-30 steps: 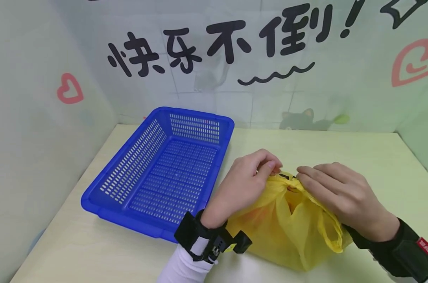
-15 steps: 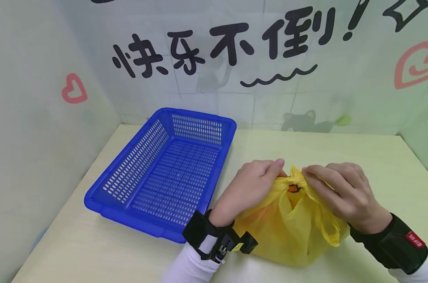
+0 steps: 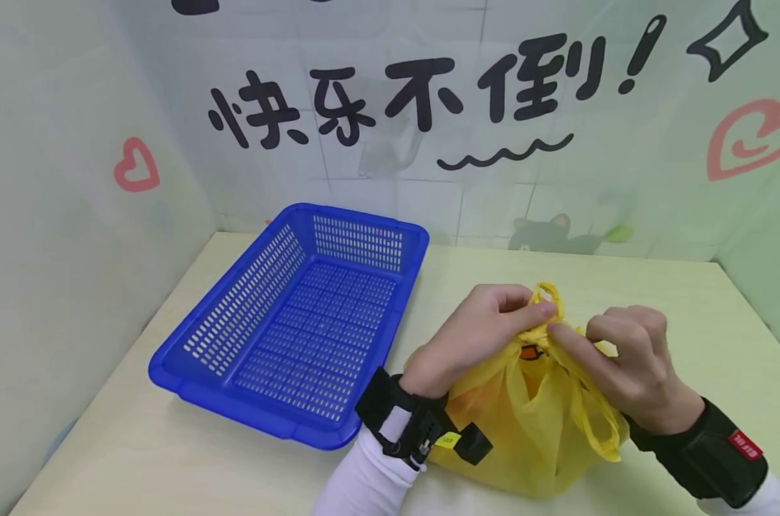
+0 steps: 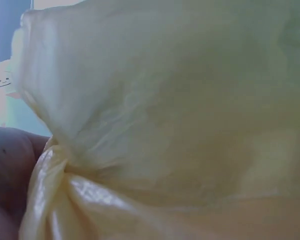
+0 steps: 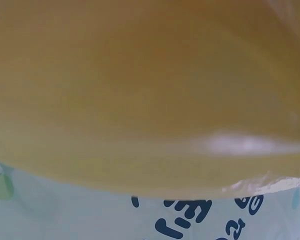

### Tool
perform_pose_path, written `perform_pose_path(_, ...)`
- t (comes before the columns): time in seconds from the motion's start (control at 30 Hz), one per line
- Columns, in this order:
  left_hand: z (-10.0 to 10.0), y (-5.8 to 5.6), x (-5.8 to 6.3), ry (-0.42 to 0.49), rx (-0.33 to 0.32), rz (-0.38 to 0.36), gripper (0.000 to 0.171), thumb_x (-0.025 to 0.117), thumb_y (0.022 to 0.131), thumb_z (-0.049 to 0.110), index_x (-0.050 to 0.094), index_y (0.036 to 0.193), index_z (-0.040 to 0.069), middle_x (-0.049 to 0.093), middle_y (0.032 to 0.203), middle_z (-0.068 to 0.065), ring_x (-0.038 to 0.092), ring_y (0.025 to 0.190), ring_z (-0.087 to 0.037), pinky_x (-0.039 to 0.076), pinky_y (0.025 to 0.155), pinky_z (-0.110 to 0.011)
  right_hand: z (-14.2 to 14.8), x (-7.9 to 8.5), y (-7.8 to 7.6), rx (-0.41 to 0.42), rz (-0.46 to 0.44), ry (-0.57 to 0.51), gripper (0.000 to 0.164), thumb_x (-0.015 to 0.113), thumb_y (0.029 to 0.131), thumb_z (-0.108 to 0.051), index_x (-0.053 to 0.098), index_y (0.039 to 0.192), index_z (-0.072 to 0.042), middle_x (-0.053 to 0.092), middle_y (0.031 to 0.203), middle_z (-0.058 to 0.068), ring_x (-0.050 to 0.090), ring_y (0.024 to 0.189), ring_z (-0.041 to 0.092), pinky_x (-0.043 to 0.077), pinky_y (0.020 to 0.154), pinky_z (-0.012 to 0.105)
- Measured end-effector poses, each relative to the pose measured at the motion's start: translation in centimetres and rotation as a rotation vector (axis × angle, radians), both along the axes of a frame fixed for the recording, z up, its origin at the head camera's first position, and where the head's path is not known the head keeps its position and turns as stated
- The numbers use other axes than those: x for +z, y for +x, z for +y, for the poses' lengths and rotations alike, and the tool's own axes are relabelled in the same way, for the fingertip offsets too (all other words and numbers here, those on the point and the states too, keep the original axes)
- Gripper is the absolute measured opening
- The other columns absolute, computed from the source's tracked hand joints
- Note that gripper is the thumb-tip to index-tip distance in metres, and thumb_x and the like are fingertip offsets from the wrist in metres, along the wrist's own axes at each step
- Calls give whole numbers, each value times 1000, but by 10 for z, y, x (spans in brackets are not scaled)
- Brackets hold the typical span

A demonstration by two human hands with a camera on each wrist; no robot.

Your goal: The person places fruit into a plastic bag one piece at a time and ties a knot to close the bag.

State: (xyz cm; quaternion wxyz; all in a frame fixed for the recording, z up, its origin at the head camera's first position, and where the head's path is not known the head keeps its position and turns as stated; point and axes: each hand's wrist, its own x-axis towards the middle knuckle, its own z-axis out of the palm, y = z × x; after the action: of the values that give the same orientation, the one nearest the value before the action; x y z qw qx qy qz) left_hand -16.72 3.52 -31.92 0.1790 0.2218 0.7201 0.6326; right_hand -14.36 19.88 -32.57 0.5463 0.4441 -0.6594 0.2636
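Note:
A thin yellow plastic bag stands bulging on the table, its top gathered into a knot. Something orange shows faintly through its side. My left hand pinches the gathered top at the knot with thumb and finger, and a small loop of plastic sticks up beyond it. From the other side my right hand pinches at the same knot, fingers curled. In the left wrist view the plastic bag fills most of the picture beside part of the hand. The right wrist view is mostly covered by the blurred bag.
A blue perforated plastic basket sits left of the bag, close to my left wrist, with nothing in it. The pale table is bounded by a printed curtain behind and at both sides.
Both hands have closed in on the bag's top. The left thumb has moved right to the knot, the right fingers have curled more, and a loop of plastic now stands up above.

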Motion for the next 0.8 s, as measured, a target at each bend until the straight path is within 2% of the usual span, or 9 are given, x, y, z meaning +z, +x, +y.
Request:
perform_pose_path(0.03, 1, 0, 0, 29, 21, 5, 25, 64, 96, 28, 67, 86, 6, 53, 70, 6, 47, 63, -5, 38, 59, -17, 0, 0, 0, -8, -7, 5, 38, 56, 101, -27, 58, 71, -5, 24, 56, 0, 11, 45, 10, 5, 47, 18)
perform_pose_path(0.1, 1, 1, -1, 68, 65, 24, 19, 68, 94, 25, 69, 90, 6, 60, 77, 5, 54, 71, -4, 42, 63, -16, -1, 0, 0, -46, 56, 21, 33, 53, 102, -22, 57, 73, -5, 27, 62, 2, 17, 49, 15, 8, 49, 21)
perform_pose_path(0.2, -1, 3, 0, 46, 115, 104, 20, 69, 93, 27, 66, 86, 8, 59, 78, 3, 54, 74, -4, 41, 64, -16, -3, -2, -3, -97, 199, 34, 23, 52, 102, -12, 58, 81, -5, 34, 72, 8, 26, 59, 23, 17, 53, 28)
perform_pose_path(0.3, -4, 4, 2, 25, 142, 172, 25, 67, 94, 30, 59, 82, 9, 54, 76, 2, 52, 74, -6, 39, 63, -17, -4, -4, -4, -90, 228, 34, 22, 54, 100, -12, 58, 80, -5, 40, 71, 9, 33, 64, 25, 25, 57, 31)
perform_pose_path(0.43, -10, 4, 4, -7, 170, 249, 26, 63, 97, 28, 54, 83, 9, 51, 75, 0, 50, 74, -9, 36, 62, -17, -3, -3, -1, 41, 83, 46, 31, 60, 98, -22, 61, 73, -3, 50, 61, 6, 41, 55, 20, 34, 52, 30)
perform_pose_path(0.53, -14, 4, 6, -41, 166, 282, 18, 60, 99, 25, 58, 93, 8, 49, 78, -1, 48, 75, -10, 35, 63, -18, 1, -2, 2, 119, -75, 33, 38, 66, 92, -33, 63, 70, -2, 57, 59, 3, 48, 53, 14, 40, 51, 25)
perform_pose_path(0.67, -18, 3, 8, -73, 119, 292, 18, 54, 102, 24, 58, 108, 7, 49, 85, -1, 48, 79, -10, 36, 66, -18, 8, -1, 4, 84, -199, 86, 45, 62, 93, -40, 64, 73, 0, 61, 63, 3, 53, 58, 10, 45, 67, 8)
perform_pose_path(0.77, -21, 4, 9, -95, 87, 302, 19, 52, 102, 26, 57, 108, 9, 50, 87, -2, 49, 80, -11, 36, 66, -18, 11, 0, 5, 67, -264, 85, 46, 62, 94, -41, 64, 72, 0, 64, 65, 3, 58, 60, 7, 45, 76, 3)
perform_pose_path(0.8, -22, 4, 10, -104, 82, 308, 19, 53, 102, 27, 57, 107, 10, 51, 87, -1, 50, 80, -11, 37, 66, -18, 11, 0, 5, 71, -280, 61, 45, 66, 92, -41, 65, 71, -1, 65, 65, 2, 60, 59, 5, 47, 75, 3)
